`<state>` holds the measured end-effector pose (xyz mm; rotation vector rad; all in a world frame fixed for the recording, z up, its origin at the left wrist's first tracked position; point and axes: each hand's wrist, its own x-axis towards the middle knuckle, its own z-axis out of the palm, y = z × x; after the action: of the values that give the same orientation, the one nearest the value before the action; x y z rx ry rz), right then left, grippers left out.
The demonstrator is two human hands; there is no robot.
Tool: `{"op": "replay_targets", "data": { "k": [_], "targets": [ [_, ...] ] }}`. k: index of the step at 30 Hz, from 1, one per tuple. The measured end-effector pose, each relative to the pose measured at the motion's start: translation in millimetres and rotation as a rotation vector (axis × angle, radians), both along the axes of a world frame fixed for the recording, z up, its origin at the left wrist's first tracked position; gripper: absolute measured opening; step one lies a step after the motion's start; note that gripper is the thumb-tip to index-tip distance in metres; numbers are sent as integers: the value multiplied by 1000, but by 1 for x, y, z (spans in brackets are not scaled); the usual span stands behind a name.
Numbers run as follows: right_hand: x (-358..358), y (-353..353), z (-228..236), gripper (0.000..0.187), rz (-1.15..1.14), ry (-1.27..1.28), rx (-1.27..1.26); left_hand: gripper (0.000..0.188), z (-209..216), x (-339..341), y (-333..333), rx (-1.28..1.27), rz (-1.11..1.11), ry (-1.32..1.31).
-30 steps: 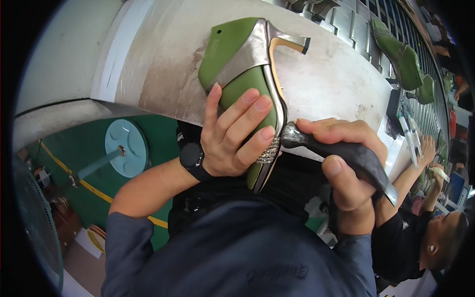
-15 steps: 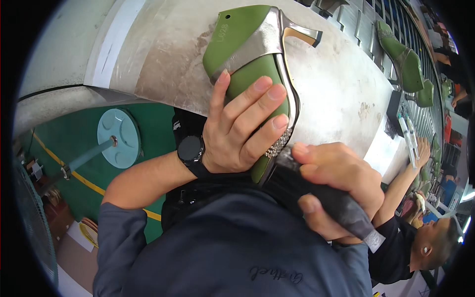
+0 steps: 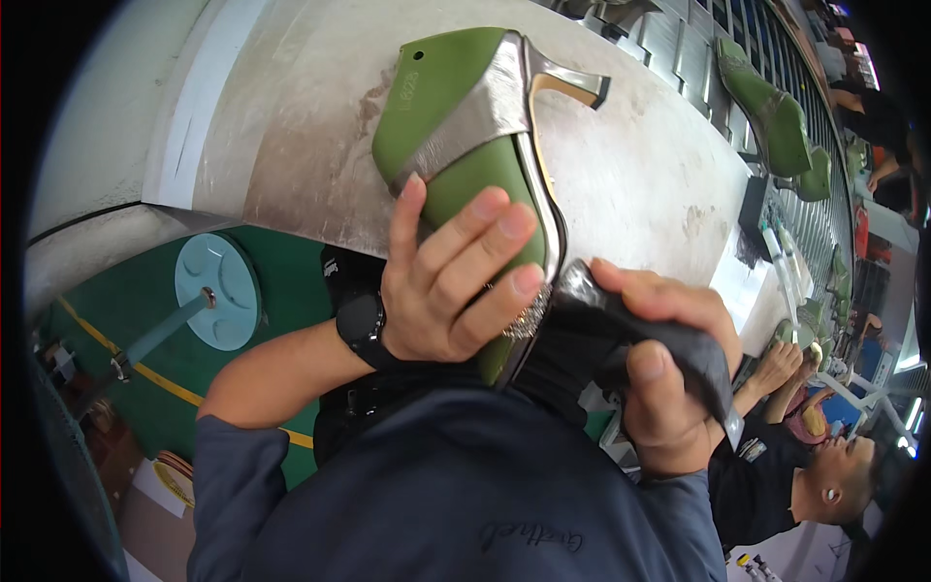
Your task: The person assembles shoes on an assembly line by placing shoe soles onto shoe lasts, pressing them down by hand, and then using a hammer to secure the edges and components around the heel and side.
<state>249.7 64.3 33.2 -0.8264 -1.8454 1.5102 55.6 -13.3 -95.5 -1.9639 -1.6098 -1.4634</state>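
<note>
A silver high-heeled shoe (image 3: 499,102) sits on a green shoe last (image 3: 441,78), lying on its side, toe toward me and heel pointing right. My left hand (image 3: 451,286) is wrapped over its middle, fingers spread across the last and the upper. Glittery stones (image 3: 529,315) cover the shoe's front below my fingertips. In my right hand (image 3: 684,330) is a black-wrapped hand tool (image 3: 587,289) with a shiny, rounded head. That head is right beside the sole edge near the stones; I cannot tell whether it touches. The toe end is partly in shadow.
The worn table (image 3: 621,165) runs under the shoe's heel end. Beyond it on the right, more green lasts with shoes (image 3: 766,107) lie on a slatted rack. A black box (image 3: 754,218) and white tubes (image 3: 781,267) are nearby. A co-worker (image 3: 776,475) is at right; a blue round base (image 3: 218,291) at left.
The shoe and my left hand have shifted slightly down and left in view. The tool in my right hand has turned, its head now higher. The co-worker's hands have moved down.
</note>
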Motion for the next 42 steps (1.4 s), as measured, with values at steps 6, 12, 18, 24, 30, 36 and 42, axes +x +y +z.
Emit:
{"op": "replay_targets", "data": {
  "k": [6, 12, 18, 24, 30, 36, 42],
  "targets": [
    [-11, 29, 20, 33, 204, -110, 133, 38, -5, 1, 1, 44, 33, 54],
    [-23, 45, 36, 33, 340, -207, 231, 39, -4, 0, -1, 25, 21, 37],
    [-24, 45, 29, 29, -32, -88, -392, 40, -10, 7, 9, 80, 60, 22],
    [-59, 86, 23, 41, 22, -340, -331, 42, -13, 5, 6, 73, 77, 36],
    [-64, 86, 10, 28, -47, -110, -414, 37, -12, 7, 7, 98, 55, 4],
    [-78, 97, 5, 28, -64, -156, -373, 37, -9, 4, 1, 55, 3, -13],
    [-95, 130, 24, 39, 115, -373, -318, 40, -13, 8, 4, 89, 45, 3]
  ]
}}
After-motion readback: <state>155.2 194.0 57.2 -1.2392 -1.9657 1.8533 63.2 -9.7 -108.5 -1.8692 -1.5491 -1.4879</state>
